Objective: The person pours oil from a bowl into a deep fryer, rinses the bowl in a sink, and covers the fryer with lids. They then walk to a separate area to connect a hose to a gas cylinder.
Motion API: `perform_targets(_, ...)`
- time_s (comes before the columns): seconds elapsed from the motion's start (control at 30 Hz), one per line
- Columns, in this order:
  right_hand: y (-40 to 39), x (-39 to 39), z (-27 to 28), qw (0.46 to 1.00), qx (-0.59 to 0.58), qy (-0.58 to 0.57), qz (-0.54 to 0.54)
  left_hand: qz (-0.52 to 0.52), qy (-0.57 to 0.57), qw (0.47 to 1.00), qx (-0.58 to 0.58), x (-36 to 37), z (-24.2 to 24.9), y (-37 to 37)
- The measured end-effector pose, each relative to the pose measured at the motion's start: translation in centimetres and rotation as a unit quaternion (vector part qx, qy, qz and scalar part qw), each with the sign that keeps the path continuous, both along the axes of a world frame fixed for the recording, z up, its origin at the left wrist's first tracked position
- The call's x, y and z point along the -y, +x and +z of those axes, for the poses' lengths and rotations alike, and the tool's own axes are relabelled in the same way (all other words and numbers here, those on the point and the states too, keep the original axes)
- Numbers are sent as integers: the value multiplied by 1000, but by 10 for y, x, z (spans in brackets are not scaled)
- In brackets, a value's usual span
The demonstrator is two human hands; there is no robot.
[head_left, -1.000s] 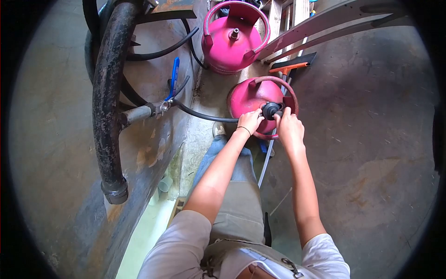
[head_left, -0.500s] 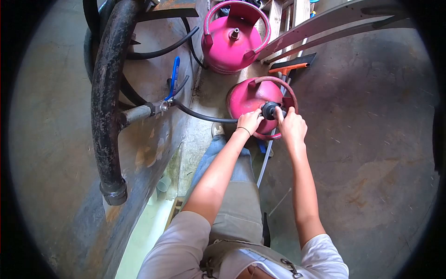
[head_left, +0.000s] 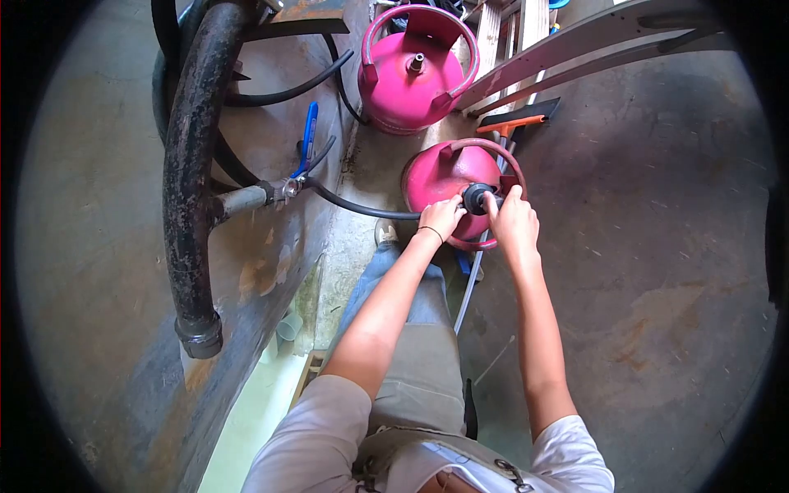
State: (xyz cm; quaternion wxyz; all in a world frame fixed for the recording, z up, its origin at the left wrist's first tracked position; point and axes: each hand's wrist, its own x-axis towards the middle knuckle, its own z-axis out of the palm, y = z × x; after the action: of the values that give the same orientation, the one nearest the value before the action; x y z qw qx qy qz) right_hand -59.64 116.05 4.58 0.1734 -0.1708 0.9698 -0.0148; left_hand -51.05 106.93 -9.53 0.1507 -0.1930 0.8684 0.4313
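Observation:
A black round regulator [head_left: 477,198] sits on top of the nearer pink gas cylinder [head_left: 429,178]. My left hand [head_left: 442,217] is closed at the regulator's left side, where the black hose [head_left: 362,207] reaches it. On the other side my right hand [head_left: 514,222] has its fingers closed around the regulator's right edge, just inside the cylinder's collar ring. The hose runs left to a metal valve [head_left: 289,188] with a blue lever [head_left: 309,135]. My fingertips partly hide the regulator and its joint with the cylinder.
A second pink cylinder [head_left: 407,90] stands behind the first. At the left a thick black pipe [head_left: 189,181] crosses in front of the wall. An orange and black squeegee [head_left: 518,120] and long metal rails [head_left: 575,49] lie to the upper right.
My right hand has shifted very slightly to the left at the regulator. The whole view has moved a little; both hands keep their places on the cylinder.

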Motion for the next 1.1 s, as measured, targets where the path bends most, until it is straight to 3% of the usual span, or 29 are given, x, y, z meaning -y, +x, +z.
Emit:
perform_targets(0.07, -6, 0, 2, 999, -25, 25, 15, 1, 6, 1000, -5, 1, -1, -3)
perform_targets(0.13, -11, 1, 17, 998, 41, 50, 10, -3, -6, 1000, -10, 1, -2, -2)
perform_targets(0.2, -8, -2, 28, 984, 19, -63, 163, 1, 1, 1000, -24, 0, -9, 0)
perform_targets(0.23, -6, -1, 27, 986, 71, -39, 149, 3, 7, 999, -41, -1, -12, 0)
perform_targets(0.37, 1, -7, 0, 983, -13, -18, 183, 2, 4, 1000, -28, 2, -4, -2)
perform_targets(0.43, 3, 0, 5, 997, 16, 18, 71, 5, -10, 1000, -17, 3, 0, 0)
perform_targets(0.57, -3, 3, -9, 999, 17, 41, 7, 0, -29, 1000, -1, 9, 0, 8)
perform_targets(0.8, 5, -1, 7, 996, 45, 9, 71, 2, -7, 998, -63, 18, -9, 34)
perform_targets(0.9, 3, 9, 7, 995, 67, 72, -15, 4, -24, 997, -78, 22, -9, 43)
perform_targets(1.0, 1, 8, -6, 996, -7, 85, -24, 2, -20, 997, -77, 25, -10, 47)
perform_targets(1.07, -4, 5, 0, 995, 21, 99, -27, 11, -20, 996, -84, 24, -10, 50)
perform_targets(1.1, -4, 6, 9, 999, 5, 49, 18, 20, -22, 995, -91, 25, -11, 50)
